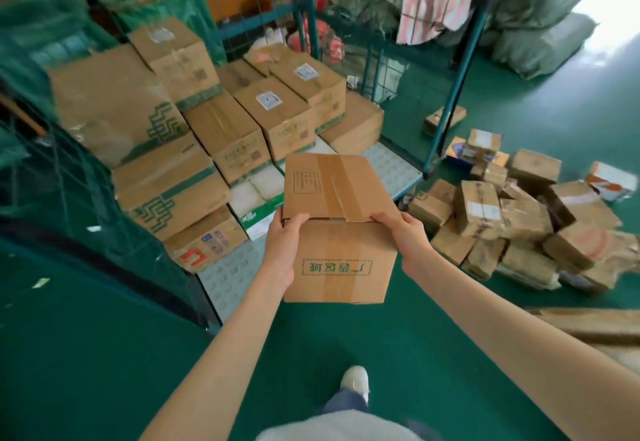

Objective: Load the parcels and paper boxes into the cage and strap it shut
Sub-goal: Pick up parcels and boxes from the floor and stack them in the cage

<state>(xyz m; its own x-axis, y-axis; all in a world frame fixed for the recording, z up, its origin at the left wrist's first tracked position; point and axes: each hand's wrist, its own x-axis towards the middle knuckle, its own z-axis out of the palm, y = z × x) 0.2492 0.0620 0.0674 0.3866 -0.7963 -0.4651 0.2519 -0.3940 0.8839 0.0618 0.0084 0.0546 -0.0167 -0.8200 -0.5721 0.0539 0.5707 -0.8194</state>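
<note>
A: Where's box?
B: L hand & R hand both grip its top corners, just in front of cage.
A: Tip?
B: Keep it level, then set it flush vs stacked boxes, pref. on bare deck.

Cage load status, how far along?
Done: many cardboard boxes are stacked in the cage. In hand: left hand and right hand grip one taped box in front of it. Left: the pile of parcels on the floor beside the cage, then strapping; no strap shows.
</note>
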